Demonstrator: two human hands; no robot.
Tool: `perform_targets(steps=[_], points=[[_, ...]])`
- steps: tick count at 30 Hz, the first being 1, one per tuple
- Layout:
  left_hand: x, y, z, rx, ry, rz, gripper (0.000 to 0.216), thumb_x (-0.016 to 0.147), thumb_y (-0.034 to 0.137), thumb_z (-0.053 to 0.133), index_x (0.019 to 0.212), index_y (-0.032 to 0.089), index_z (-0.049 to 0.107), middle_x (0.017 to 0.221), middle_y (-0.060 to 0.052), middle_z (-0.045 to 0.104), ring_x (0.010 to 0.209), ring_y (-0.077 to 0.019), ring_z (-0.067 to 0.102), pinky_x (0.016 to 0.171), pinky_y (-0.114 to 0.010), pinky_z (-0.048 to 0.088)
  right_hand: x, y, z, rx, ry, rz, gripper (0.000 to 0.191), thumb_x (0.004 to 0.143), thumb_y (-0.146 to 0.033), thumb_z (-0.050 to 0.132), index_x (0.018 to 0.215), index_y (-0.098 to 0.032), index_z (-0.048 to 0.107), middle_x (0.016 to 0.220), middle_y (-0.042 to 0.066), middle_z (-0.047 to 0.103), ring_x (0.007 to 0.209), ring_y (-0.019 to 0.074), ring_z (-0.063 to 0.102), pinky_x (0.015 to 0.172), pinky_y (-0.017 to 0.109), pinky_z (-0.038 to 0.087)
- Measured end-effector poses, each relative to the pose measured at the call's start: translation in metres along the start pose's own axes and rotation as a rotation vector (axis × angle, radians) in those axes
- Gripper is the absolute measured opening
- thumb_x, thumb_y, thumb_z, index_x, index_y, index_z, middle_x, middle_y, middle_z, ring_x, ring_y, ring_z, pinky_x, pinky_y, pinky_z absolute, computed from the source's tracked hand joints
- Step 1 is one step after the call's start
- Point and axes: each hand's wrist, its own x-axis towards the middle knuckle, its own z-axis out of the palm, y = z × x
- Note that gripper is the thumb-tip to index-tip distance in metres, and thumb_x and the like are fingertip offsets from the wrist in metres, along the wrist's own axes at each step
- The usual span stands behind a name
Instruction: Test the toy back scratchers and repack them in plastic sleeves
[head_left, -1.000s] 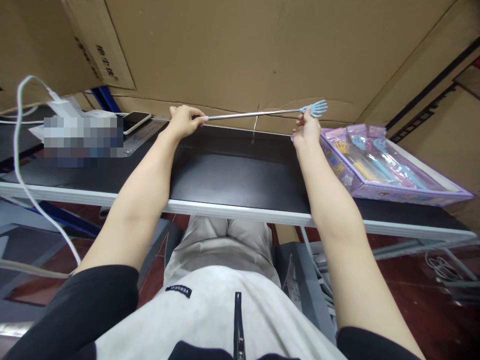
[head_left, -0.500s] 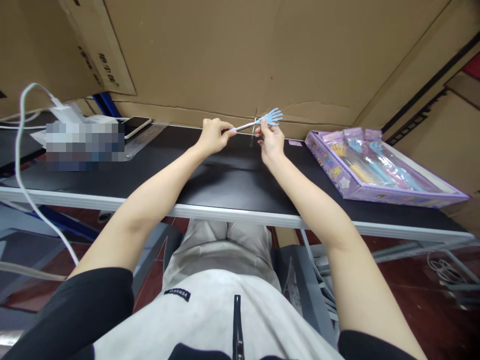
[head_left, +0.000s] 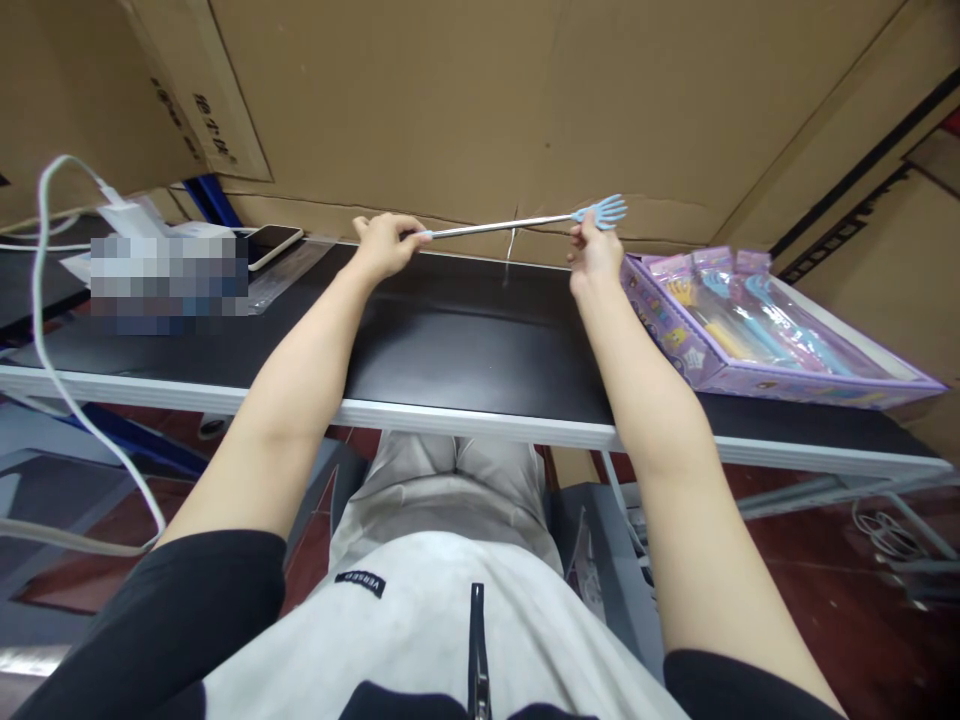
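A telescopic back scratcher point(head_left: 499, 226) stretches level between my hands, above the back of the black table point(head_left: 480, 350). Its thin metal rod is drawn out long, and a light blue hand-shaped head tops the right end. My left hand point(head_left: 390, 245) is closed around the handle end, where only a bit of blue shows past the fingers. With thumb and fingers, my right hand point(head_left: 597, 258) pinches the base of the blue head.
On the right, a purple display box point(head_left: 795, 385) holds several bagged back scratchers point(head_left: 750, 315). At the left lie a phone point(head_left: 274, 245), a clear plastic bag point(head_left: 292, 278), a blurred-out object and a white cable point(head_left: 37, 300). Cardboard point(head_left: 465, 100) stands along the table's back.
My hands have moved apart, the left one leftward and the right one rightward. Between them the back scratcher's metal rod has lengthened to a good deal more than before.
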Motion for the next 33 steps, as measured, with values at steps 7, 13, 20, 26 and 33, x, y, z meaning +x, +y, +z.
perform_targets(steps=[7,13,20,26,33], points=[[-0.006,-0.006,-0.017,0.073,-0.017,-0.136,0.074,0.092,0.093,0.035,0.083,0.025,0.062,0.055,0.003,0.041,0.107,-0.0217,0.046,0.107,-0.051,0.021,0.028,-0.011,-0.042,-0.099,0.185,0.083,0.057,0.108,-0.074,0.05,0.079,-0.027,0.037,0.07,-0.003,0.048,0.073,0.0116,0.056,0.065,0.028,0.04],[-0.009,-0.013,-0.023,0.108,-0.007,-0.151,0.073,0.093,0.092,0.036,0.089,0.026,0.066,0.056,0.005,0.046,0.107,-0.0216,0.048,0.108,-0.05,0.02,0.024,0.006,-0.035,-0.077,0.133,0.08,0.066,0.099,-0.083,0.058,0.078,-0.026,0.032,0.074,-0.004,0.05,0.076,0.0136,0.06,0.067,0.027,0.039],[-0.012,0.002,-0.03,0.088,-0.006,-0.094,0.066,0.096,0.087,0.042,0.092,0.027,0.071,0.053,0.004,0.045,0.108,-0.0246,0.049,0.112,-0.056,0.019,0.011,0.007,-0.021,0.064,0.213,0.087,0.063,0.1,-0.079,0.063,0.08,-0.025,0.037,0.076,-0.004,0.051,0.082,0.0136,0.061,0.067,0.025,0.039],[-0.008,0.021,-0.004,0.068,-0.004,0.124,0.034,0.102,0.056,0.058,0.092,0.026,0.071,0.066,0.0,0.059,0.112,-0.0265,0.053,0.121,-0.064,0.01,-0.016,0.018,0.011,0.04,0.045,0.106,0.06,0.099,-0.078,0.064,0.082,-0.024,0.045,0.075,-0.005,0.054,0.078,0.0128,0.065,0.064,0.023,0.04],[-0.015,0.04,0.015,0.063,-0.027,0.168,0.018,0.098,0.034,0.066,0.085,0.024,0.071,0.076,-0.005,0.065,0.115,-0.0354,0.062,0.126,-0.07,0.01,-0.058,0.013,0.036,0.059,-0.057,0.15,0.056,0.093,-0.072,0.077,0.082,-0.024,0.051,0.071,-0.005,0.057,0.075,0.0125,0.065,0.059,0.021,0.041]])
